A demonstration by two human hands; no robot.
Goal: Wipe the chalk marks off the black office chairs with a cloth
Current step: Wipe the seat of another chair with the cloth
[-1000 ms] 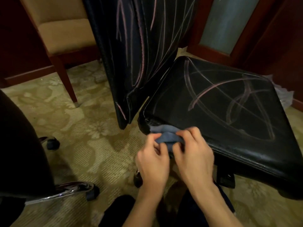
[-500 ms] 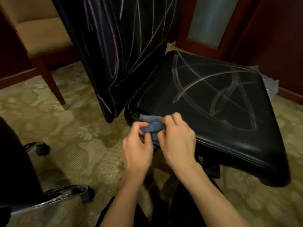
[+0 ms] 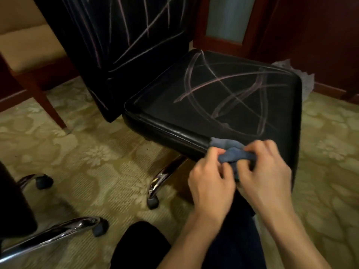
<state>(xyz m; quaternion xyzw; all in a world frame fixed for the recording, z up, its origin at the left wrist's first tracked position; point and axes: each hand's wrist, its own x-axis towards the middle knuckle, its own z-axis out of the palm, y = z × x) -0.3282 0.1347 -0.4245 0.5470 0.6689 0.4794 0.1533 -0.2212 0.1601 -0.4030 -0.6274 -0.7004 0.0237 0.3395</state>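
Both hands held a bunched blue cloth (image 3: pixel 231 152) against the front edge of the black office chair's seat (image 3: pixel 223 98). The left hand (image 3: pixel 210 183) and right hand (image 3: pixel 266 171) each pinched it, fingers curled, likely gathering it into a pad for wiping. Pink chalk marks (image 3: pixel 233 88) crossed the seat and the backrest (image 3: pixel 126 35), untouched.

The seat (image 3: pixel 213 105) and backrest (image 3: pixel 124 45) of the chair are covered in black, and both are crossed by pale pinkish chalk lines (image 3: pixel 229 88). A blue-grey cloth (image 3: pixel 231 152) is seen at the seat's front edge, above a carpet (image 3: pixel 93 152) patterned with pale cream flowers on a yellow-green ground. A second chair (image 3: pixel 29 55) is upholstered in tan over a reddish-brown wooden frame, and shiny chrome legs (image 3: pixel 165 175) are tipped with black casters.
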